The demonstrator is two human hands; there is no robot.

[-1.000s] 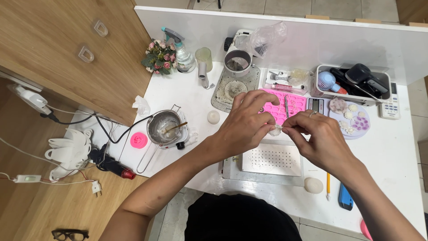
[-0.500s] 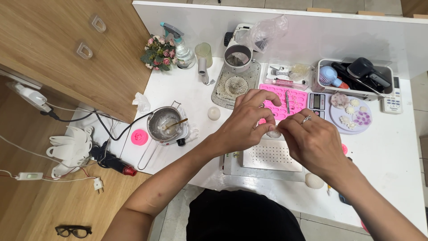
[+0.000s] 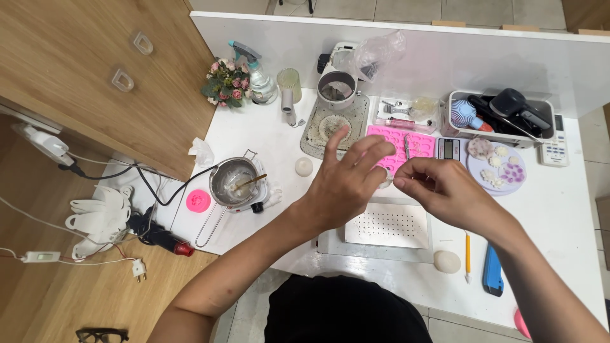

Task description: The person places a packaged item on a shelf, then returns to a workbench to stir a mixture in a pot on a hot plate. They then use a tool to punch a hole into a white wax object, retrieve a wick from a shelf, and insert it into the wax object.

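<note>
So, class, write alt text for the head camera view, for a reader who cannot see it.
Seen from above, a person's left hand and right hand meet over a white table, pinching a small pale piece between fingertips. Under them lie a pink mould and a white perforated board; a small metal pot stands to the left.

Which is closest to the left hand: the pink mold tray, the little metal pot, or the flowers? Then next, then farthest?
From the left hand:
1. Pink mold tray, just beyond the fingers.
2. Metal pot, off to the left on the table.
3. Flowers, far back left by the wall.
</note>
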